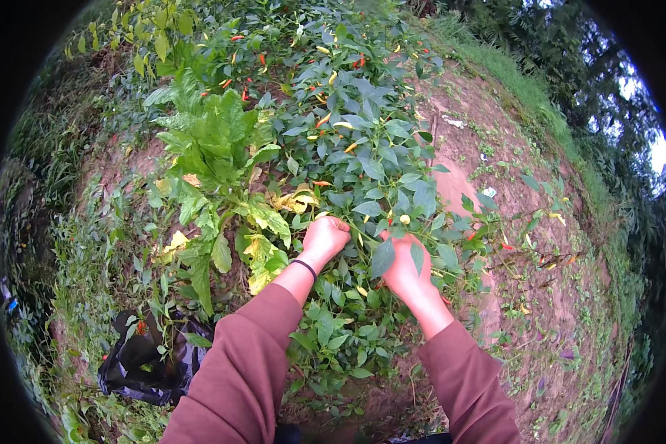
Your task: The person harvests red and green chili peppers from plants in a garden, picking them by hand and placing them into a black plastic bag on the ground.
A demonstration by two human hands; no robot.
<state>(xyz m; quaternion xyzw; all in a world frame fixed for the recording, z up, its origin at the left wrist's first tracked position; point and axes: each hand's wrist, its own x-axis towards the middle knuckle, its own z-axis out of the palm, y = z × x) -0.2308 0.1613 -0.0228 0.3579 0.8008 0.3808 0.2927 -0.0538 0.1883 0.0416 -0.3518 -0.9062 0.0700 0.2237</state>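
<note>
A bushy chili pepper plant with red, orange and pale yellow pods fills the middle of the view. My left hand, a dark band around its wrist, is curled closed at a thin green stem on the plant's near side. Just above its knuckles shows a pale yellow chili pepper. To the right, my right hand reaches in among the branches, its fingertips partly covered by leaves; whether it grips anything is hidden. Close by it are a round pale pod and a yellow pepper lower down.
A large leafy green plant with yellowed lower leaves grows at left. Below it, a black plastic bag sits open among weeds. A thin chili branch leans right over bare soil. Grass and trees border the right side.
</note>
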